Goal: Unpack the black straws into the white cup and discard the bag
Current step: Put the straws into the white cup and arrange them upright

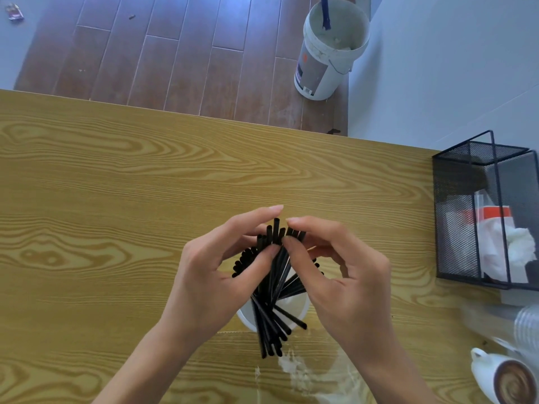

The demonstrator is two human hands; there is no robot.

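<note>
Head view: left hand (221, 275) and right hand (341, 275) pinch thin black plastic straws (272, 287) splayed in the round white cup (294, 310) near centre; uneven pulling could tip it.

A wood-grain table (116, 176) is spreading out on all sides of the grip, with a black mesh basket (466, 228) holding crumpled white and orange-marked wrappings sitting well to the right of it at the table's edge. Nearer the viewer and to the right of the grip, a white cup of coffee (504, 380) is standing below a blurred stack of clear plastic cups (525, 330). Far beyond the grip, a white bucket (329, 51) with a blue handle sticking out of it is resting on the brown plank floor (175, 53).
</note>
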